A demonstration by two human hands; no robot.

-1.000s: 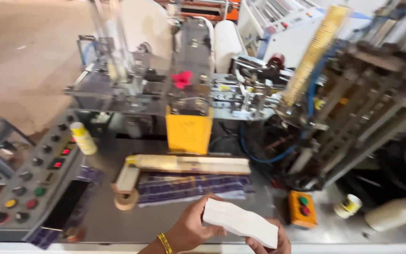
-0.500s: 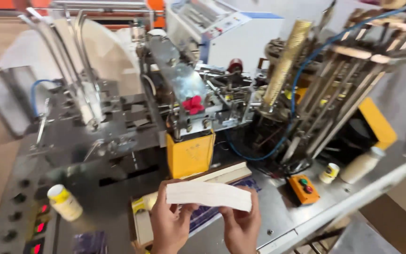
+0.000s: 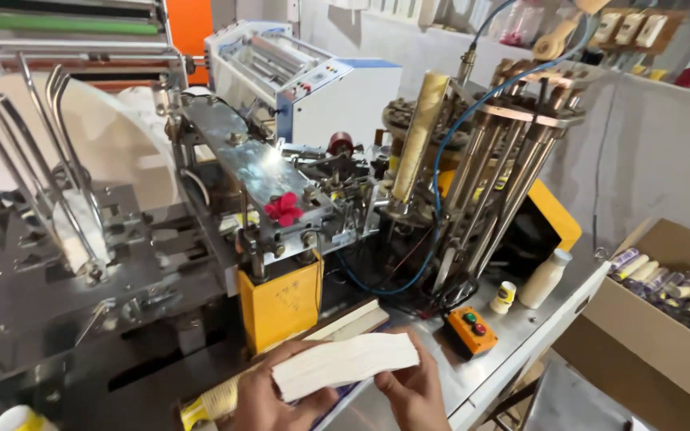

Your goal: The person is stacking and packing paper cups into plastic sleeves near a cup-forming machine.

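Both of my hands hold a thick stack of white paper blanks [image 3: 345, 363] low in the middle of the view. My left hand [image 3: 269, 395] grips its left end from below. My right hand [image 3: 413, 387] holds the right end with the thumb on top. The stack hovers in front of a yellow machine block [image 3: 281, 307], above a second pile of blanks [image 3: 353, 321] lying on the steel machine table [image 3: 513, 339].
A cup-forming machine fills the view: a steel arm with a red flower [image 3: 283, 209], vertical rods [image 3: 497, 183], a blue hose [image 3: 441, 160]. An orange button box [image 3: 473, 329], a white bottle [image 3: 545, 278] and a small jar [image 3: 505, 297] stand at right. A cardboard box of rolls [image 3: 664, 295] sits far right.
The view has swung right and moved closer to the machine. My hands have lifted the paper stack and now grip it at both ends, tilted slightly.
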